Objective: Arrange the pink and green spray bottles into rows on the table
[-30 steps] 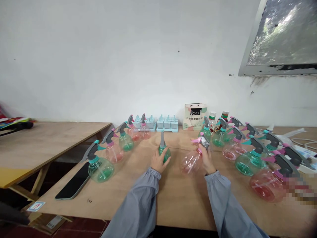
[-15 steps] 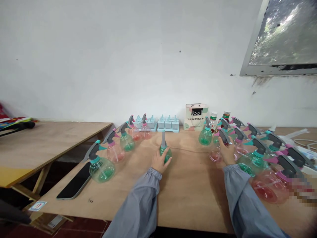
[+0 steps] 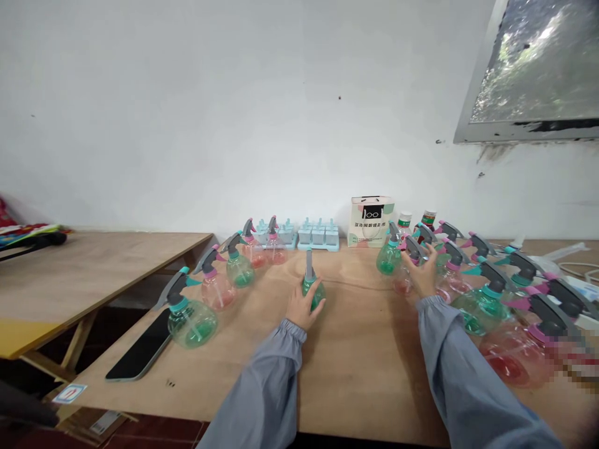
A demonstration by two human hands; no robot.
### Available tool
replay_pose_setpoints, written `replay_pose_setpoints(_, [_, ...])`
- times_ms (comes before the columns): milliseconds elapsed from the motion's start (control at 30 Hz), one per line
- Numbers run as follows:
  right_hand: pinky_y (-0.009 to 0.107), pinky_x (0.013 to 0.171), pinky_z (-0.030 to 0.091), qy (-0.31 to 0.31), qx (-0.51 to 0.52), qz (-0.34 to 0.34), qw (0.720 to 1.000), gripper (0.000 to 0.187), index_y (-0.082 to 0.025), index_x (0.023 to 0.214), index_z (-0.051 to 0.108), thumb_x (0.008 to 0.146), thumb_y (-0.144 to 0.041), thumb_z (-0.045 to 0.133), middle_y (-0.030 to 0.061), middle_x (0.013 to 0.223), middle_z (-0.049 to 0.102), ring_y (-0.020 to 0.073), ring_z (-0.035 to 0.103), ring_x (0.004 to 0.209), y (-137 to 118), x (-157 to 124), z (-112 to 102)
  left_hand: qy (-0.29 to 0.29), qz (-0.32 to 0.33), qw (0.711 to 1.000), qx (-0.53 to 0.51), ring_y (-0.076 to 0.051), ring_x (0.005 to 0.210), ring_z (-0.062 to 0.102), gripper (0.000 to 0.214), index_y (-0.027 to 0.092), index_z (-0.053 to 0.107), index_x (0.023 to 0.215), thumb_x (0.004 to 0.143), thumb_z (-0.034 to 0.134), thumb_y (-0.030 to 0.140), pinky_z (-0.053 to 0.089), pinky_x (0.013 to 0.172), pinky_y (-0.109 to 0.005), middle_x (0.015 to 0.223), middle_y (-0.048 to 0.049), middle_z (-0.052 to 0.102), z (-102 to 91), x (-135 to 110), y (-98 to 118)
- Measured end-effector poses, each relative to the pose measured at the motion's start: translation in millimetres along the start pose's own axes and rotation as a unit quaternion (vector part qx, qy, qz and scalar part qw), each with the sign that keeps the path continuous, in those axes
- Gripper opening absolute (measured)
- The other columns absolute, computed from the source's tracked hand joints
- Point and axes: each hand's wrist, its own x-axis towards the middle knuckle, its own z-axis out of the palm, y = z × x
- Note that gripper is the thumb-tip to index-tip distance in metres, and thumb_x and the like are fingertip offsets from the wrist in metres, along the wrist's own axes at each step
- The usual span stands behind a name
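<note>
A wall point(image 3: 187, 125) backs the table point(image 3: 355, 368); left hand point(image 3: 302, 305) clasps green sprayer point(image 3: 318, 292), right hand point(image 3: 423, 277) spreads beside pink sprayer point(image 3: 401, 279). Between them, the table runs to its near edge point(image 3: 360, 436).

Paper bag point(image 3: 372, 223), beyond and left of the right hand point(image 3: 422, 274), reads 互连网眼镜, one character unclear, then 市. Sticker point(image 3: 70, 393), well left of the left hand point(image 3: 303, 307), and bottle labels point(image 3: 428, 218) beyond the right: illegible.

dark-screened phone point(image 3: 140, 349) | printed bag point(image 3: 372, 222) by wall point(image 3: 187, 125) | light-blue moulds point(image 3: 318, 236) | window point(image 3: 538, 68)
</note>
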Motion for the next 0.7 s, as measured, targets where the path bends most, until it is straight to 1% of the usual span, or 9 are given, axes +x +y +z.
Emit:
replay_pose_setpoints(67, [0.057, 0.110, 0.033, 0.035, -0.029, -0.065, 0.997, 0.077, -0.023, 0.135, 0.043, 0.070, -0.046, 0.076, 0.0135, 0.135, 0.051, 0.0311, 0.049, 0.128, -13.3, -11.7, -11.8, 0.003, -0.004, 1.000, 0.002, -0.031, 0.123, 0.053, 0.057, 0.028, 0.052, 0.142, 0.088, 0.061, 0.041, 0.048, 0.101, -0.044, 0.141, -0.0154, 0.042, -1.5, 0.2, 1.2])
replay_pose_setpoints(167, [0.058, 0.112, 0.030, 0.081, -0.047, -0.163, 0.982, 0.063, -0.028, 0.137, 0.041, 0.080, -0.043, 0.065, 0.0127, 0.139, 0.045, 0.0325, 0.041, 0.135, -43.2, -40.6, -23.3, -0.011, -0.009, 1.000, 0.007, -0.032, 0.123, 0.053, 0.056, 0.029, 0.052, 0.143, 0.088, 0.060, 0.041, 0.048, 0.100, -0.045, 0.141, -0.0152, 0.042, -4.5, 0.0, 6.8])
replay_pose_setpoints(233, [0.057, 0.112, 0.032, 0.043, -0.006, -0.198, 0.979, 0.056, -0.028, 0.132, 0.045, 0.081, -0.039, 0.064, 0.0114, 0.133, 0.050, 0.0319, 0.046, 0.130, -65.3, -63.6, -19.0, -0.025, 0.004, 1.000, 0.006, -0.031, 0.124, 0.054, 0.057, 0.031, 0.050, 0.144, 0.089, 0.060, 0.041, 0.048, 0.100, -0.045, 0.142, -0.0147, 0.043, -5.3, -1.0, 13.3])
replay_pose_setpoints(267, [0.056, 0.112, 0.034, -0.005, 0.025, -0.192, 0.981, 0.052, -0.027, 0.129, 0.048, 0.081, -0.038, 0.065, 0.0107, 0.129, 0.052, 0.0314, 0.049, 0.126, -75.7, -75.2, -12.6, -0.031, 0.017, 0.999, 0.005, -0.031, 0.124, 0.053, 0.058, 0.031, 0.049, 0.145, 0.089, 0.060, 0.041, 0.048, 0.100, -0.044, 0.143, -0.0146, 0.042, -4.9, -1.9, 17.3])
replay_pose_setpoints(333, [0.054, 0.112, 0.036, -0.127, 0.065, -0.118, 0.983, 0.048, -0.025, 0.124, 0.052, 0.080, -0.036, 0.068, 0.0104, 0.127, 0.056, 0.0304, 0.051, 0.123, -93.4, -96.8, 6.3, -0.036, 0.049, 0.998, 0.005, -0.033, 0.127, 0.051, 0.057, 0.032, 0.049, 0.145, 0.090, 0.059, 0.041, 0.049, 0.099, -0.045, 0.146, -0.0152, 0.040, -2.8, -4.4, 26.7])
replay_pose_setpoints(433, [0.053, 0.113, 0.036, -0.265, 0.089, -0.022, 0.960, 0.059, -0.025, 0.128, 0.051, 0.077, -0.043, 0.074, 0.0121, 0.131, 0.055, 0.0311, 0.051, 0.127, -108.8, -120.9, 38.4, -0.045, 0.102, 0.994, 0.011, -0.035, 0.132, 0.048, 0.053, 0.032, 0.054, 0.142, 0.090, 0.059, 0.042, 0.049, 0.098, -0.047, 0.153, -0.0172, 0.035, 1.7, -10.4, 43.3])
replay_pose_setpoints(567, [0.053, 0.111, 0.039, -0.335, 0.056, 0.005, 0.941, 0.073, -0.022, 0.134, 0.044, 0.075, -0.052, 0.074, 0.0140, 0.131, 0.056, 0.0317, 0.051, 0.128, -109.0, -131.3, 62.8, -0.075, 0.190, 0.979, 0.021, -0.043, 0.142, 0.034, 0.065, 0.035, 0.060, 0.136, 0.079, 0.065, 0.064, 0.037, 0.106, -0.060, 0.160, -0.0158, 0.030, 2.1, -23.4, 61.4])
replay_pose_setpoints(633, [0.052, 0.107, 0.044, -0.345, 0.052, 0.010, 0.937, 0.065, -0.022, 0.131, 0.046, 0.078, -0.052, 0.069, 0.0130, 0.124, 0.060, 0.0306, 0.056, 0.123, -103.5, -128.2, 64.4, -0.082, 0.239, 0.967, 0.035, -0.048, 0.146, 0.024, 0.077, 0.037, 0.059, 0.136, 0.070, 0.067, 0.075, 0.024, 0.111, -0.068, 0.163, -0.0150, 0.027, -0.7, -30.2, 60.6])
replay_pose_setpoints(700, [0.051, 0.103, 0.047, -0.356, 0.057, 0.004, 0.933, 0.055, -0.024, 0.126, 0.049, 0.081, -0.052, 0.065, 0.0119, 0.119, 0.063, 0.0297, 0.060, 0.118, -97.1, -122.5, 61.6, -0.079, 0.302, 0.949, 0.035, -0.049, 0.146, 0.024, 0.083, 0.038, 0.058, 0.137, 0.065, 0.067, 0.078, 0.017, 0.112, -0.071, 0.161, -0.0152, 0.030, -4.0, -33.0, 48.2])
